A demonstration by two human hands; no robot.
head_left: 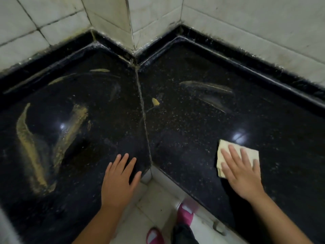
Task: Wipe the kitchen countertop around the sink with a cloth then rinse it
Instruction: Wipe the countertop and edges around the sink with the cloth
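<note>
A black speckled stone countertop [193, 120] wraps around an inner corner, with a grouted seam running down its middle. Yellowish dirty smears [28, 138] streak its left half, and a small yellow bit [155, 101] lies near the seam. A pale yellow folded cloth [226, 148] lies flat on the right half. My right hand [241, 171] presses down on the cloth with its fingers spread. My left hand [121, 178] rests flat on the counter by the inner corner edge, fingers apart and holding nothing. No sink is in view.
White tiled walls [228, 18] with a protruding corner rise behind a black raised backsplash strip [246, 67]. Below the counter's front edge are a pale tiled floor [158, 205] and pink slippers [185, 213].
</note>
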